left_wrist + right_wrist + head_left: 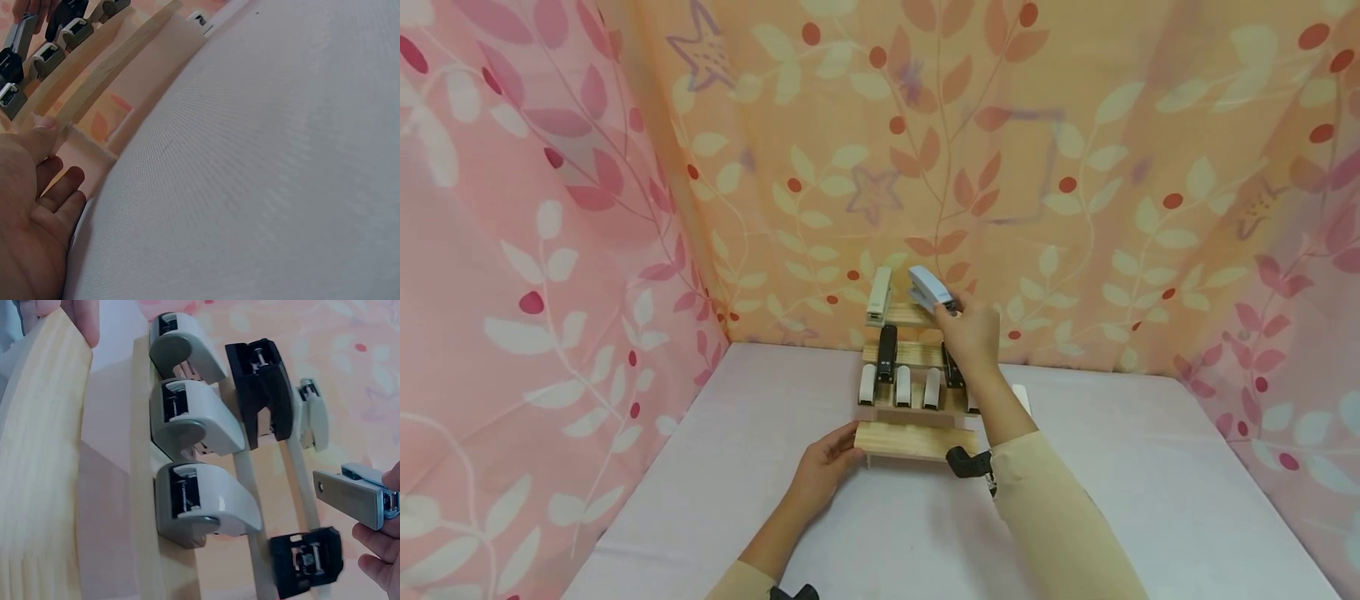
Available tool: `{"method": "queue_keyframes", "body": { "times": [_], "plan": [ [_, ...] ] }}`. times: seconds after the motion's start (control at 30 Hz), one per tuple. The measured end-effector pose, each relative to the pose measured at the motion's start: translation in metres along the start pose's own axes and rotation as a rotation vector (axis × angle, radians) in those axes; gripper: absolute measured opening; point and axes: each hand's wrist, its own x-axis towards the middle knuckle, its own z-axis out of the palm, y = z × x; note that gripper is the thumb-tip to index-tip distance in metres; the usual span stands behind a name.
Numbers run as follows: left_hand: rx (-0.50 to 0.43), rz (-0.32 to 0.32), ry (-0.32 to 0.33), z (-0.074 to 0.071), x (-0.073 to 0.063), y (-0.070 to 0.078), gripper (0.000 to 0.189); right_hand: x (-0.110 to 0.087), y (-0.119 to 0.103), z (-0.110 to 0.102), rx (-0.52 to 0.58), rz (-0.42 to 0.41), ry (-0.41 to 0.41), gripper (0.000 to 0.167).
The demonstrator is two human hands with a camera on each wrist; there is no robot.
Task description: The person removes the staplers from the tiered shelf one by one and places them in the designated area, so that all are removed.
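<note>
In the head view, my right hand (972,332) pinches a pale blue-grey stapler (929,287) by its rear end, over the top step of a wooden tiered rack (917,442). The stapler (350,497) points away from the fingers in the right wrist view. At the rack's lowest step, my left hand (822,471) holds the left end, thumb (44,122) against the board's edge. A cream stapler (878,296) stands on the top step at left. Below it are a black stapler (887,354) and another black stapler (306,562), then a row of several white-grey staplers (209,500).
The rack stands on a white-covered table (760,400), close to an orange patterned curtain (775,208) at the back. A pink curtain (535,292) hangs along the left side. A white object (1021,396) lies right of the rack, partly behind my right forearm.
</note>
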Motion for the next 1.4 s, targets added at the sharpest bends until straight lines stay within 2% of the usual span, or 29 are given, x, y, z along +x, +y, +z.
{"method": "queue_keyframes", "body": {
  "times": [0.2, 0.4, 0.53, 0.7, 0.9, 1.1, 1.4],
  "plan": [
    [-0.003, 0.006, -0.008, -0.001, 0.0, -0.001, 0.057, -0.006, -0.003, -0.014, 0.067, -0.019, 0.004, 0.036],
    [-0.012, -0.002, -0.004, -0.001, 0.0, -0.001, 0.058, -0.016, -0.005, -0.032, 0.056, -0.011, 0.018, 0.04],
    [-0.019, -0.001, -0.005, 0.0, 0.0, 0.0, 0.057, -0.023, -0.006, -0.046, 0.03, -0.048, 0.046, 0.04],
    [-0.022, 0.006, -0.009, 0.001, 0.001, -0.001, 0.057, -0.035, -0.005, -0.063, 0.065, -0.086, 0.042, 0.042],
    [-0.016, 0.013, -0.008, 0.0, 0.001, -0.003, 0.057, -0.05, -0.008, -0.085, 0.036, -0.044, 0.075, 0.042],
    [-0.003, 0.004, -0.005, -0.001, 0.001, 0.0, 0.057, -0.066, -0.005, -0.102, 0.084, -0.025, 0.075, 0.044],
    [0.012, 0.005, -0.008, -0.001, -0.001, 0.001, 0.057, -0.085, 0.015, -0.122, -0.034, -0.064, 0.177, 0.043]
  ]
}}
